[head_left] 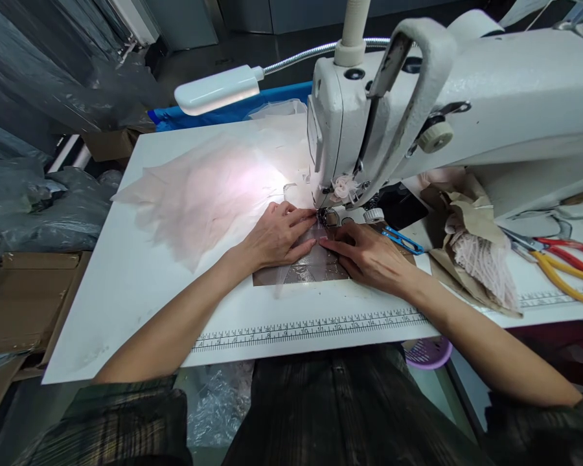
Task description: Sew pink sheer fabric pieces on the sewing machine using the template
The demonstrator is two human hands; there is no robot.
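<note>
Left hand (276,236) lies palm down on the white table (126,272), fingers extended and flat, pressing a strip of sheer fabric (315,259) just in front of the presser foot (326,217); it grips nothing; the fingertips reach to the left side of the foot. Right hand (369,255) lies opposite, also flat and open, index finger pointing left along the fabric so that its tip nearly meets the left hand's fingers; it pins the fabric rather than holding it.

The sheer fabric sits between and under both hands, over a darker rectangular patch of the table directly below the needle area; whether the needle is down in it cannot be told.

White sewing machine (466,110) occupies the upper right, its head above the hands; a tuft of pale pink material (342,188) hangs at the needle bar. A white gooseneck lamp (216,90) lights a loose heap of pale pink tulle (199,194) spread on the table left of the machine.

Blue thread snips (403,241) lie just right of the right hand; beige cloth with pink trim (471,252) is bundled further right; red and yellow-handled scissors (563,265) rest at the far right edge. A printed ruler strip (311,327) runs along the table's near edge; a purple basket (427,353) shows beneath it.
</note>
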